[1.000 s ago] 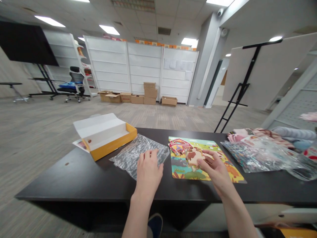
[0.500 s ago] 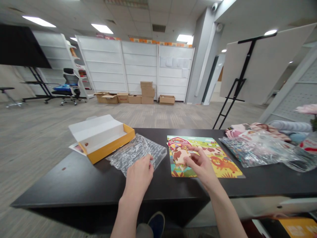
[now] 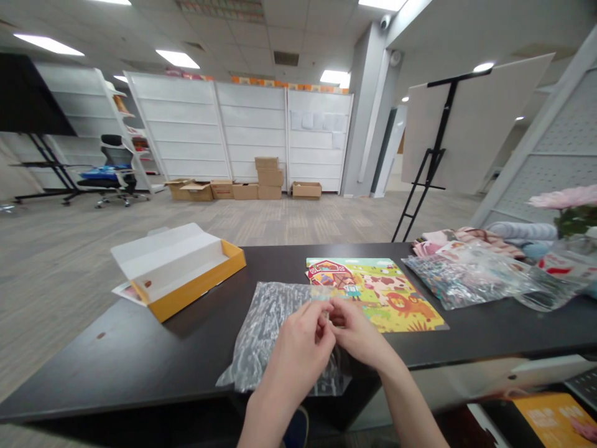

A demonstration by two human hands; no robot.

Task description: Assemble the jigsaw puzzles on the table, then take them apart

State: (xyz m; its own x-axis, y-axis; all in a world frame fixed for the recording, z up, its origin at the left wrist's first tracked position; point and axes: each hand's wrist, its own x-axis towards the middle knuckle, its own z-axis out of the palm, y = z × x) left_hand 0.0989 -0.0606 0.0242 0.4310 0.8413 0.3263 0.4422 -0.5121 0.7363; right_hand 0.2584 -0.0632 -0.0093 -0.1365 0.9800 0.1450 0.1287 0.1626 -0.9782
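A clear bubble-wrap bag (image 3: 268,330) lies flat on the black table (image 3: 140,348) in front of me. My left hand (image 3: 298,351) and my right hand (image 3: 357,336) meet over its right edge, fingers pinched together on the bag's rim. Just beyond them lies a colourful farm puzzle board (image 3: 373,292) with a red barn piece (image 3: 326,274) at its far left corner. What, if anything, sits between my fingers besides the plastic is hidden.
An open yellow box with a white lid (image 3: 180,270) stands at the left. Clear bags of puzzle pieces (image 3: 471,280) and folded cloths (image 3: 466,239) lie at the right, with a pink flower (image 3: 566,199). An easel (image 3: 433,155) and cardboard boxes (image 3: 268,180) stand on the floor behind.
The bubble-wrap bag has been pulled nearer and turned lengthwise. My right hand left the puzzle board and the cow piece; both hands now pinch the bag's edge.
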